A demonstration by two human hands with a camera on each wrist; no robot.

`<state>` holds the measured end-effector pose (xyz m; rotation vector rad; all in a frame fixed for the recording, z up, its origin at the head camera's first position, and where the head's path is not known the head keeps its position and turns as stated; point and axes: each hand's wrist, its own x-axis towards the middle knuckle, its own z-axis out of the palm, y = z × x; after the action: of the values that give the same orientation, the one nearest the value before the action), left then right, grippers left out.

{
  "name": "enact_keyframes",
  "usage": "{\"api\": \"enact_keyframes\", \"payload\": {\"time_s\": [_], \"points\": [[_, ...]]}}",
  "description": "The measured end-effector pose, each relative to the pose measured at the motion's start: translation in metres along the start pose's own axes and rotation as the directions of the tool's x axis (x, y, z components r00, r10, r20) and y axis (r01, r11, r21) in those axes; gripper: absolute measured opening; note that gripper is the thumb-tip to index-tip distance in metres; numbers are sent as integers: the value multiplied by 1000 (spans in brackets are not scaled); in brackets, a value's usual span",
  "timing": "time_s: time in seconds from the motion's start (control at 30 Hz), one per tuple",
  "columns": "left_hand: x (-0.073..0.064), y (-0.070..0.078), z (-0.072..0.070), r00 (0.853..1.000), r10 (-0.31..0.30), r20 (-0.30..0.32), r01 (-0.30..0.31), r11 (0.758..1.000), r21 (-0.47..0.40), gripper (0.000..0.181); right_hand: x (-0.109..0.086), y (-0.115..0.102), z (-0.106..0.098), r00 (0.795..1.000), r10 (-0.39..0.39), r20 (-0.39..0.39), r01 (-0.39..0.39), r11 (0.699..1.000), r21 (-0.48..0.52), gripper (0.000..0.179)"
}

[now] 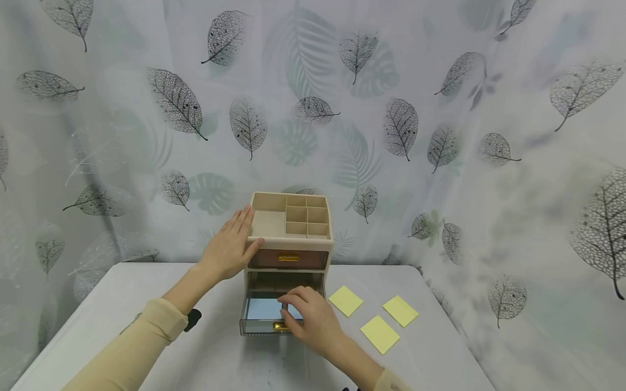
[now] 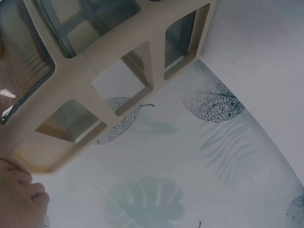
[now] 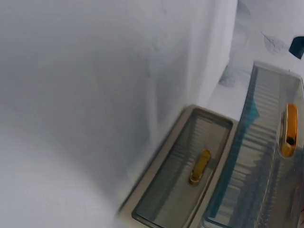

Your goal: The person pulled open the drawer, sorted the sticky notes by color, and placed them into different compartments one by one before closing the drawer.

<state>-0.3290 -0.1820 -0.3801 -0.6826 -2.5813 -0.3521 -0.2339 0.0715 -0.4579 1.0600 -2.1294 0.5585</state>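
Observation:
A beige desktop organizer (image 1: 289, 244) stands on the table, with a transparent drawer (image 1: 261, 327) pulled out below a shut upper drawer (image 1: 269, 259). Pale blue sheets (image 1: 261, 308) lie inside the pulled-out drawer. My left hand (image 1: 230, 248) rests on the organizer's top left edge, fingers stretched along its side; the left wrist view catches part of that hand (image 2: 21, 197) beside the beige frame (image 2: 85, 71). Over the drawer's front right is my right hand (image 1: 313, 317), its fingers bent, thumb and index finger apart near the gold handle (image 1: 281, 326).
Three yellow sticky notes (image 1: 380, 334) lie on the table right of the organizer. Another drawer (image 3: 183, 166) sits shut beneath the pulled-out one. The organizer's top has several small compartments (image 1: 307, 215). A leaf-patterned curtain (image 1: 313, 141) hangs behind the table.

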Motion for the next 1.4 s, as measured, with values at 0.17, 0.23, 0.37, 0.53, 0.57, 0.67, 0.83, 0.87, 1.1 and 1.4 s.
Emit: {"api": "enact_keyframes", "payload": {"time_s": [0.17,0.23,0.37,0.53,0.57,0.67,0.83,0.87,1.1,1.4], "points": [[0,0,0,1000,-3,2,3,1000,-6,79,-11,-5,2,993,-118,-29,116,991,-60,27],[0,1,0,1000,-4,2,4,1000,-10,79,-15,-8,2,988,-149,-37,145,986,-82,28],[-1,1,-1,1000,-8,6,9,1000,-16,79,-20,-10,3,978,-199,-59,190,973,-127,25],[-1,1,-1,1000,-8,7,8,1000,-13,79,-26,-12,4,967,-250,-48,239,957,-166,21],[-1,1,-1,1000,-9,8,9,1000,-11,79,-27,-12,4,966,-255,-36,245,954,-173,18],[0,1,-1,1000,-10,11,11,1000,-14,80,-29,-13,6,963,-269,-3,262,942,-211,14],[0,0,0,1000,-11,16,12,1000,-14,80,-33,-11,10,952,-306,12,299,918,-262,33],[0,1,-1,1000,-11,15,11,1000,-14,80,-34,-11,11,950,-313,11,304,914,-268,34],[0,0,-1,1000,-11,12,11,1000,-25,79,-34,-8,15,939,-345,-7,326,894,-308,32],[-1,0,0,1000,-6,6,7,1000,-16,80,-35,-7,14,938,-346,17,334,888,-315,37]]}}
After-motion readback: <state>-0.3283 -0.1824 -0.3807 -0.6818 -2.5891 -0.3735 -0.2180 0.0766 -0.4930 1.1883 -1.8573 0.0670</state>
